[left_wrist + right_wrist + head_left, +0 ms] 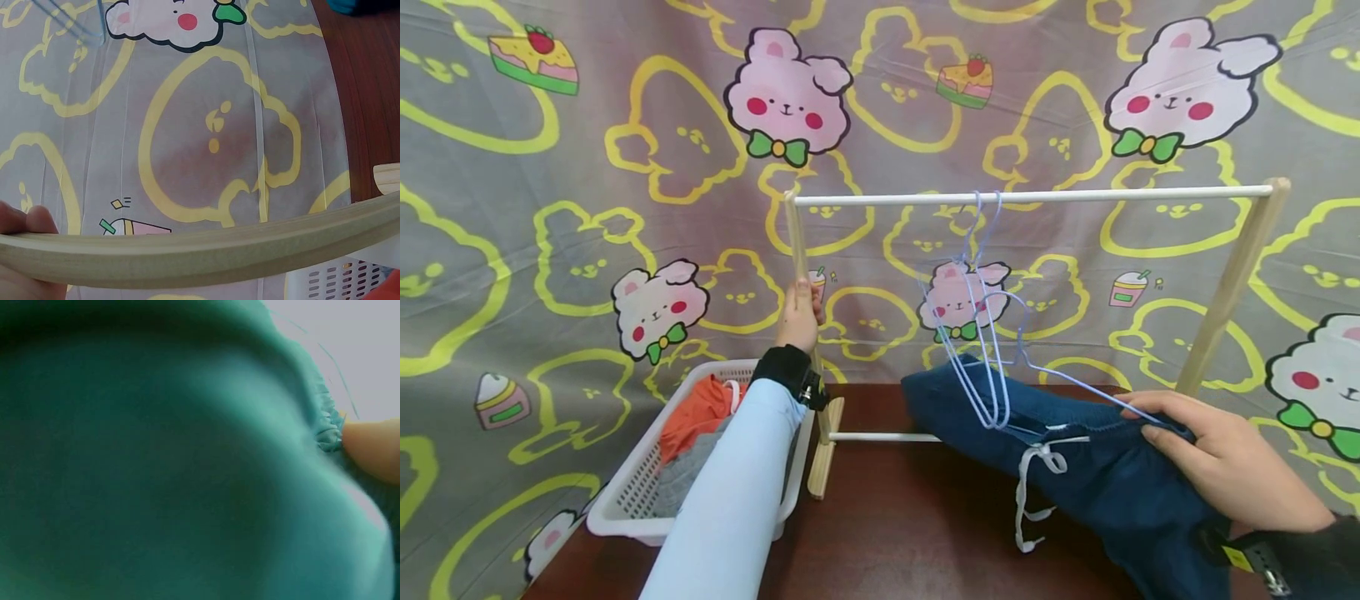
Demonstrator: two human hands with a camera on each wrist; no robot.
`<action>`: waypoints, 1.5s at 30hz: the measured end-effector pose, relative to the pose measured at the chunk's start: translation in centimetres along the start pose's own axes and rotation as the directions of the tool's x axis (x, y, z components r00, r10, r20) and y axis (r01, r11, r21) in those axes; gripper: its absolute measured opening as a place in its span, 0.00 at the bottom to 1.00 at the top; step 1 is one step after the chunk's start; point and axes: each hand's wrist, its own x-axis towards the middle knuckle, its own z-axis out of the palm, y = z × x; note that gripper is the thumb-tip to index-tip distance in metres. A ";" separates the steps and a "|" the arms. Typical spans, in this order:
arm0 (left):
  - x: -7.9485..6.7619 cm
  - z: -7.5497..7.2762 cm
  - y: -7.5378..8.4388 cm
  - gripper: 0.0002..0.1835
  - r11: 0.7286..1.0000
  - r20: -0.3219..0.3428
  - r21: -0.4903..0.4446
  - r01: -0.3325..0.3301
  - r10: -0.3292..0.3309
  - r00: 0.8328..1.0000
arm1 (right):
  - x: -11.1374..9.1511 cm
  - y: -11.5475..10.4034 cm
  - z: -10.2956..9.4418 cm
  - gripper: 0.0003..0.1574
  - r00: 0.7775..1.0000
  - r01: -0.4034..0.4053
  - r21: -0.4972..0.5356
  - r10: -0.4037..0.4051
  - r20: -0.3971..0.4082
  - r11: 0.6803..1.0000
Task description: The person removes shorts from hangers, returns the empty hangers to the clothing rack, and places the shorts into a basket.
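Observation:
My left hand (800, 317) grips the left wooden post (796, 233) of a small clothes rack; in the left wrist view its fingers (39, 220) wrap the post. With my right hand (1232, 458) I pinch the waistband of dark blue drawstring pants (1075, 483), together with one end of a thin lilac hanger (1078, 383). This hanger lies along the waistband, its hook off the rail. The pants slope across the rack's front, white drawstring (1024, 500) dangling. Blue fabric (156, 456) fills most of the right wrist view, beside part of the hand.
Two hangers (988, 333) hang from the white top rail (880, 200), just behind the pants. A white basket (632, 527) with orange (696, 412) and grey cloth (681, 475) stands left of the rack. Behind the brown table (910, 533) hangs a patterned curtain (587, 167).

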 end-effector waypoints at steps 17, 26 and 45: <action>0.1 1.0 0.7 0.30 1.000 0.028 -0.021 -0.014 0.015 1.000 | 0.7 -1.1 2.8 0.21 0.993 0.106 0.154 -0.112 0.033 0.982; 0.5 0.7 0.7 0.30 0.999 0.018 -0.040 -0.028 0.029 0.999 | 2.0 -1.4 4.2 0.20 0.988 0.133 0.206 -0.145 0.043 0.969; -0.4 -1.5 1.1 0.21 0.988 0.083 0.141 -0.058 0.047 0.995 | 2.7 -1.9 5.9 0.19 0.979 0.158 0.327 -0.192 0.074 0.932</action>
